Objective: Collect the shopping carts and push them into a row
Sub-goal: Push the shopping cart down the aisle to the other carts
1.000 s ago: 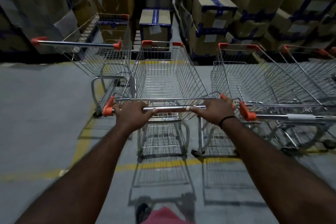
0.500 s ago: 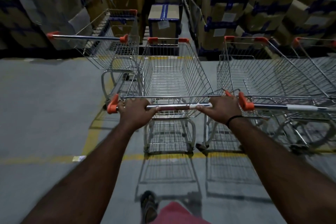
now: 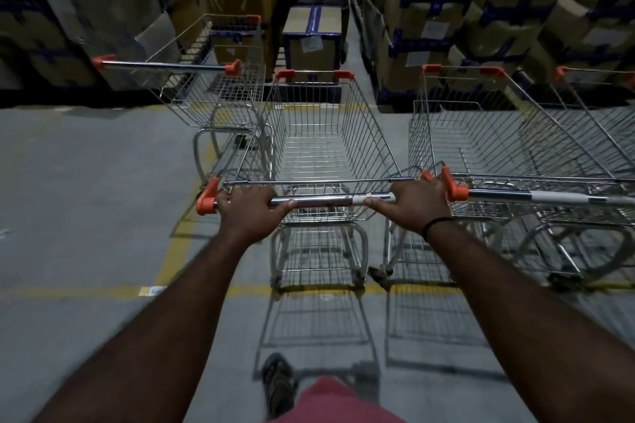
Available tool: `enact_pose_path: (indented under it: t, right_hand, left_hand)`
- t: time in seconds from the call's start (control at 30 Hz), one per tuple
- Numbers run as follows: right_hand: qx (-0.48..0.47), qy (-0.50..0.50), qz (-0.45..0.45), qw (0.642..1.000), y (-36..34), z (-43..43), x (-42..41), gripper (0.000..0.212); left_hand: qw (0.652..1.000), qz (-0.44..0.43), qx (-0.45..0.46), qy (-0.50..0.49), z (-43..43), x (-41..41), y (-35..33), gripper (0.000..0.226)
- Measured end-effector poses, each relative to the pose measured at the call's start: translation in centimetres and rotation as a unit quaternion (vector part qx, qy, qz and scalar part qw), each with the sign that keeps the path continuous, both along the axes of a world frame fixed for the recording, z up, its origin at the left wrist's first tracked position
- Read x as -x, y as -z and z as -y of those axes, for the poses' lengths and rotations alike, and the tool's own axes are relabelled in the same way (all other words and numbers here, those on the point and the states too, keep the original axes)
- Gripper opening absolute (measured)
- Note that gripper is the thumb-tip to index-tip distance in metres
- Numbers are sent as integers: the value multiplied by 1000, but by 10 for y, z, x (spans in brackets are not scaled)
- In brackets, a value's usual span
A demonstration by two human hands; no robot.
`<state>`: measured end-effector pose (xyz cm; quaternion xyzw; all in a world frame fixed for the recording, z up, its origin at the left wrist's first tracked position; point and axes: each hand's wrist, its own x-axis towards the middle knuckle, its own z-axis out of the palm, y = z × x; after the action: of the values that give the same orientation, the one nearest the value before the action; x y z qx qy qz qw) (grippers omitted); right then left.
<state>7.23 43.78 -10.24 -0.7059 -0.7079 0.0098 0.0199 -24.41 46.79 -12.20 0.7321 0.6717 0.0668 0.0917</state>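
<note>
I stand behind a wire shopping cart (image 3: pixel 326 144) with orange corner caps. Its chrome handle bar (image 3: pixel 326 201) is gripped by my left hand (image 3: pixel 249 211) near the left end and by my right hand (image 3: pixel 417 204) near the right end. Close on the right stands a second cart (image 3: pixel 498 148), its handle level with mine, and a third cart (image 3: pixel 598 106) shows beyond it at the frame edge. Another cart (image 3: pixel 213 93) stands ahead on the left, turned sideways, touching or nearly touching my cart's front left corner.
Stacked cardboard boxes (image 3: pixel 429 21) with blue tape wall off the far side, and one box (image 3: pixel 312 38) sits straight ahead of my cart. Yellow floor lines (image 3: pixel 178 247) cross the grey concrete. Open floor (image 3: pixel 86 199) lies to the left. My sandalled foot (image 3: pixel 278 385) shows below.
My cart has rolled forward toward the boxes, coming alongside the right cart. Both hands kept their grip on the handle.
</note>
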Motion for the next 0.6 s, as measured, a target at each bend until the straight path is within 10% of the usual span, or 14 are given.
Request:
enact_pose_path:
  t: [0.6]
  right_hand:
    - [-16, -11, -9, 1000, 9, -5, -7, 78]
  left_hand:
    - [1000, 2, 9, -1, 2, -1, 0, 65]
